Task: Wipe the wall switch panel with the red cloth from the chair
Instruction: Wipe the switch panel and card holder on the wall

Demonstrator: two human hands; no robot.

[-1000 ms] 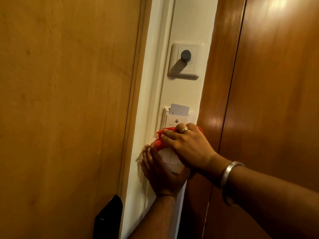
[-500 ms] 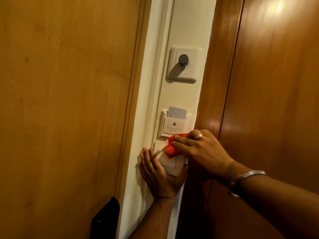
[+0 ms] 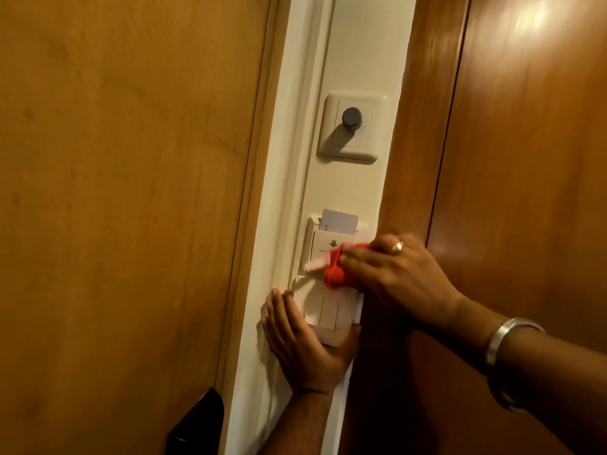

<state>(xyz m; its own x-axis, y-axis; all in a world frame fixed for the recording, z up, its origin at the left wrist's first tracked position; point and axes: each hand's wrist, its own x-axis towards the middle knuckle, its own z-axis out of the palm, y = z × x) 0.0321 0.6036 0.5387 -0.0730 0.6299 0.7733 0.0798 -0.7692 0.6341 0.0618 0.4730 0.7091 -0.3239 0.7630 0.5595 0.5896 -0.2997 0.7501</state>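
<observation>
The white wall switch panel [image 3: 328,310] sits low on a narrow cream wall strip between two wooden surfaces. My right hand [image 3: 394,274] presses the bunched red cloth [image 3: 336,272] against the panel's top right corner, just under the key-card holder [image 3: 331,244]. A pale edge of the cloth sticks out to the left. My left hand [image 3: 295,336] lies flat against the wall, fingers spread, cupping the panel's lower left side and bottom edge. Most of the cloth is hidden under my right fingers.
A white key card [image 3: 340,221] stands in the holder's slot. Higher up is a white plate with a dark round knob [image 3: 351,118]. A wooden door [image 3: 131,192] with a black handle [image 3: 197,425] is on the left, a darker wooden panel [image 3: 509,159] on the right.
My right hand has carried the red cloth from the panel's left side across to its upper right, by the card holder. My left hand has stayed flat beside the panel.
</observation>
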